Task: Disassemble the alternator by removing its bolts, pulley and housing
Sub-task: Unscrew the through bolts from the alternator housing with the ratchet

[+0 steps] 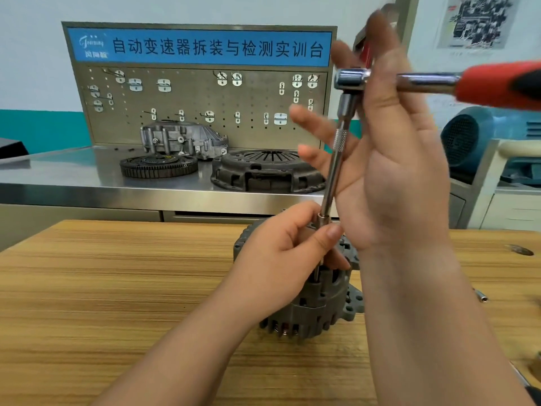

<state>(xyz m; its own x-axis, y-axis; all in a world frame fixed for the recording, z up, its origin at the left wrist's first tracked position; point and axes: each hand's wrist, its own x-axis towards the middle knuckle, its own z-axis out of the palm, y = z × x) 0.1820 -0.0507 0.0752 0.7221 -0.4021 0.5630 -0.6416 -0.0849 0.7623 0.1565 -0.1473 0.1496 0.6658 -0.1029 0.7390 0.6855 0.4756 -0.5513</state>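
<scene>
1. Head view: an alternator [316,306] stands on end on a wooden surface [117,288], toward the far edge and a little right of the middle.
2. The left hand [281,259] is curled round a socket [323,219] at the foot of a long extension bar [333,177], with the thumb pressed to it, right on top of the alternator. The bolt itself is hidden under the fingers.
3. The right hand [404,177] is spread flat, fingers straight and blurred, palm against the bar. It clasps nothing.
4. A ratchet [494,83] with a red handle caps the bar, and its handle juts toward the right edge (no fingers wrap it).
5. Likely risk: the handle's weight, hanging off to one side, could lean the tall bar over. That would cock the socket on the bolt head, so it slips or rounds the corners.
6. Likely risk: nothing clamps the alternator, and only the left hand steadies it. A hard turn could spin it or tip it over.
7. Lesser risk: a small metal piece [481,297] lies near the right edge, where a passing forearm might knock it off.
</scene>
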